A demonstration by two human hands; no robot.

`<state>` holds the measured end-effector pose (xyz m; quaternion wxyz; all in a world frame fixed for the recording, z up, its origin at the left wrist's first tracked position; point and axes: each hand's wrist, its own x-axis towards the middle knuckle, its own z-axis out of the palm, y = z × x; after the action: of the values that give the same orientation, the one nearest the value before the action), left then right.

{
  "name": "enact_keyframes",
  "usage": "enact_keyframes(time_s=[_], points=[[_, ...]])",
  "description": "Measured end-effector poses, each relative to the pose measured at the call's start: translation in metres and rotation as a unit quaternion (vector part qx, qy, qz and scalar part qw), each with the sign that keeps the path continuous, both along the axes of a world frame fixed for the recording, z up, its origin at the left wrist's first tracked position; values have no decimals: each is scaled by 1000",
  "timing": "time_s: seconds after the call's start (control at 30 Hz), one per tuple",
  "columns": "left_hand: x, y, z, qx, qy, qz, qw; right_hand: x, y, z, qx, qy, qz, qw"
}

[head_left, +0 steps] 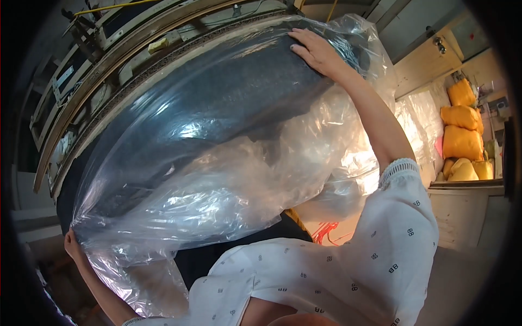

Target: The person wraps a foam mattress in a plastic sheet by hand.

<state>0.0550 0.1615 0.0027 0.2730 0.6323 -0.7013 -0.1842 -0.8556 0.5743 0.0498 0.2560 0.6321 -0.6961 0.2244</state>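
A big dark grey-blue roll of fabric (217, 103) fills the middle of the view, lying slantwise and sheathed in a clear plastic bag (239, 179). My right hand (318, 51) presses flat on the roll's upper right end, fingers spread, through the plastic. At the lower left my left hand (73, 247) grips the plastic at the roll's other end. Loose crinkled plastic hangs down below the roll toward my white patterned sleeve (380, 255).
A metal and wood machine frame (109, 65) runs behind the roll at upper left. Stacked yellow-orange sacks (462, 136) stand at the right beside a pale bin (462, 217). More clear plastic sheeting (418, 119) hangs at the right.
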Motion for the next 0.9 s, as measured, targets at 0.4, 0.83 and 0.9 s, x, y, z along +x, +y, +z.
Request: enact_keyframes(time_s=[0.4,0.83,0.9], points=[[-129,64,62,103,62,68,990,-86,6,-23,172,-275,-188,927],[-191,63,46,-208,125,94,965,178,-139,41,29,-242,99,965],[-190,67,47,-223,146,87,960,270,-157,39,111,-371,214,897]])
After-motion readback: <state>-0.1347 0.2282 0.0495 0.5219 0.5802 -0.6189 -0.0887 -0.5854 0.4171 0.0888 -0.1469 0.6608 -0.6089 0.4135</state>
